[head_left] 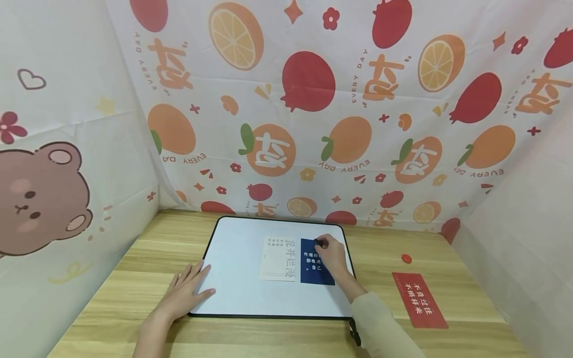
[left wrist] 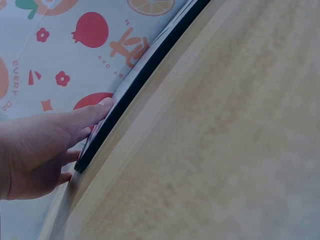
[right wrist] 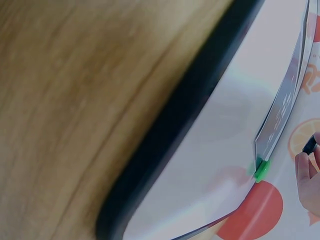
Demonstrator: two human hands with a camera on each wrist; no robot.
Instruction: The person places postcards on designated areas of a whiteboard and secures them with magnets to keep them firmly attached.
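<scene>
A whiteboard [head_left: 237, 298] with a black frame lies on the wooden table. My left hand [head_left: 185, 291] rests on its left edge, fingers spread; the left wrist view shows the thumb over the dark frame [left wrist: 145, 82]. On the board are a white card [head_left: 273, 263] with grey characters and, to its right, a blue card [head_left: 311, 273] with white characters. At the blue card's upper part, my right hand [head_left: 331, 252] pinches a small black piece [right wrist: 309, 145], perhaps a magnet. A small green piece [right wrist: 262, 171] sits at a card's edge in the right wrist view.
Right of the board, a red card [head_left: 421, 301] with white characters lies on the table [head_left: 465, 283]. Above that card is a small red disc [head_left: 406, 258]. A black strap [head_left: 354, 332] hangs by my right sleeve. Fruit-printed cloth [head_left: 309, 124] stands behind the table.
</scene>
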